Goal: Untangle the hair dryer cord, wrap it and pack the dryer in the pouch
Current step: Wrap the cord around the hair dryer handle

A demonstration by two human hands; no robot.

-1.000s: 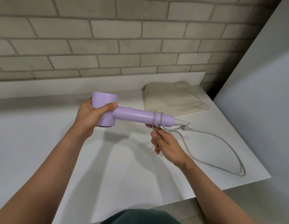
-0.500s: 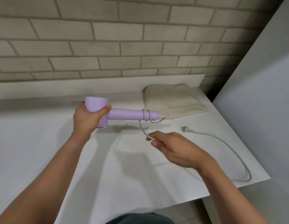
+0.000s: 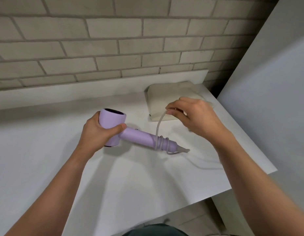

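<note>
Two hands, both holding, I see.
My left hand (image 3: 96, 133) grips the dryer (image 3: 139, 136) head; right hand (image 3: 195, 116), near the pouch (image 3: 158, 99), pinches the cord (image 3: 159, 128) above its handle coils.

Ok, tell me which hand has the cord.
The right hand: its fingers pinch the grey cord. The left hand grips the lilac hair dryer by its head instead.

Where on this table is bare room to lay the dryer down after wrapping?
Free: the wide table stretch left of the left hand, and the near patch between the forearms. Crowded: the far right corner, where the pouch lies, the right hand holds the cord, and blurred slack trails past the hair dryer.
</note>
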